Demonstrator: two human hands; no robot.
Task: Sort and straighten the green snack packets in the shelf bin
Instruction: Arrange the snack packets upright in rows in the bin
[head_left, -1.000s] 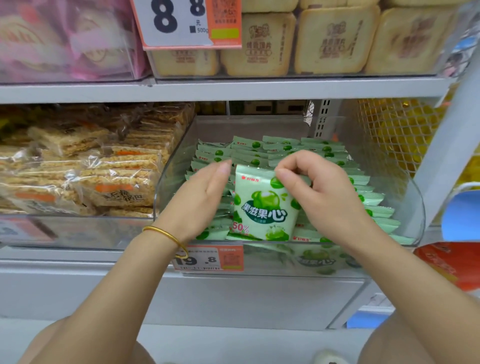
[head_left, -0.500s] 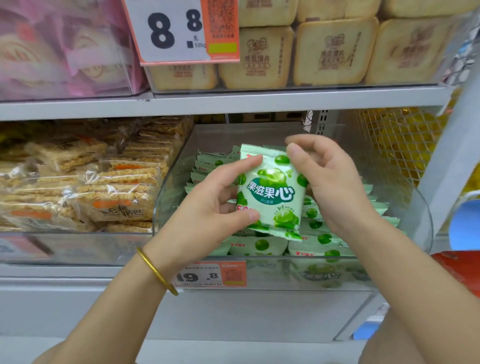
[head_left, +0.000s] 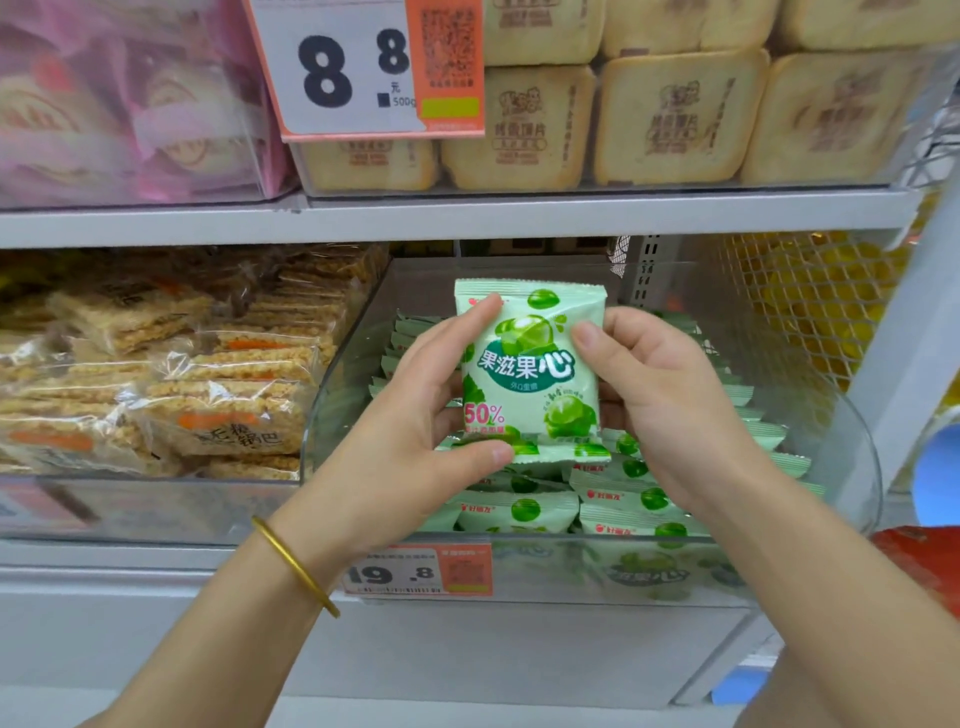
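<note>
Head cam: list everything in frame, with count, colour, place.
held packet: 1, green-white, upright above the bin, between both hands
binned packets: many, green-white, rows in the clear bin
clear bin: 1, transparent, middle shelf
19.8 tag: 1, white-orange, bin front
8.8 tag: 1, white-orange, upper shelf front
rice cracker packs: many, tan in clear wrap, bin to the left
beige packs: several, upper shelf, right
pink packs: several, upper shelf, left
yellow goods: uncountable, behind mesh, far right
bangle: 1, gold, left wrist
left hand: 1, grip on the held packet's left side, thumb at its bottom edge
right hand: 1, grip on its right side, thumb on the front
</note>
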